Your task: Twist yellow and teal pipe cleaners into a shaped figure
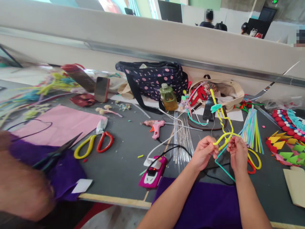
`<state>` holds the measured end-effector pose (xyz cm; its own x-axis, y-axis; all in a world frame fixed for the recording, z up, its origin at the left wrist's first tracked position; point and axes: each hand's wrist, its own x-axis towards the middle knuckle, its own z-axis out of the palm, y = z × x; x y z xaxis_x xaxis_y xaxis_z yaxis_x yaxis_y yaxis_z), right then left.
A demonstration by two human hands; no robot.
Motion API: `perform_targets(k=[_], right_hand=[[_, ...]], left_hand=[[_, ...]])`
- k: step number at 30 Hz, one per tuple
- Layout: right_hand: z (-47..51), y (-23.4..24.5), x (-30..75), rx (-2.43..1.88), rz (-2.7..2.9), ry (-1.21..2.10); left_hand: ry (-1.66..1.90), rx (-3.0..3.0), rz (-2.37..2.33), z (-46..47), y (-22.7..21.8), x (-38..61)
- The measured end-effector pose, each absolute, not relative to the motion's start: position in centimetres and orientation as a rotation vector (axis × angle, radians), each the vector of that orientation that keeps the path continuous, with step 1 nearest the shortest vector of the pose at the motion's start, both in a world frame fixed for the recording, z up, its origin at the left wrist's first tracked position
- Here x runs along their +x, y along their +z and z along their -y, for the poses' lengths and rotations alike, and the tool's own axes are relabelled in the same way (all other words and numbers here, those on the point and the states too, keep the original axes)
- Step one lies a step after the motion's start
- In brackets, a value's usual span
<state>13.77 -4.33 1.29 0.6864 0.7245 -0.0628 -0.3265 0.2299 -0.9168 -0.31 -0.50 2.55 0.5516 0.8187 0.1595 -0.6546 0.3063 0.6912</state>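
Observation:
A yellow pipe cleaner [225, 135] arches between my two hands above the dark table. My left hand [205, 152] pinches its left end between thumb and fingers. My right hand [238, 153] has its fingers closed on the yellow stems at the other side. Above them rises a twisted yellow length [220, 116] with a fuzzy turquoise piece [216, 108] wrapped on it. A bent teal pipe cleaner [224, 169] hangs below, between the hands. Red-and-yellow-handled scissors [256, 160] lie partly hidden behind my right hand.
Left of my hands lie a pink glue gun [156, 127], a magenta device [153, 171] with cables, and silver wires [183, 140]. Pastel pipe cleaners [254, 130] stand at right. Another person's blurred arm [23, 184] is near dark-bladed scissors [59, 151]. A bottle [168, 98] stands behind.

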Motion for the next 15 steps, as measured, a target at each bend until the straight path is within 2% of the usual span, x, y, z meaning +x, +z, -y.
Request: perform_targets(k=[6, 15], right_hand=[[5.2, 2.2, 13.1, -1.204, 0.576, 0.264], [6.1, 1.5, 12.5, -1.348, 1.048, 0.099]], left_hand=[[0.986, 0.902, -0.379, 0.2, 2.5, -0.2], [1.001, 1.202, -0.463, 1.1, 2.8, 0.4]])
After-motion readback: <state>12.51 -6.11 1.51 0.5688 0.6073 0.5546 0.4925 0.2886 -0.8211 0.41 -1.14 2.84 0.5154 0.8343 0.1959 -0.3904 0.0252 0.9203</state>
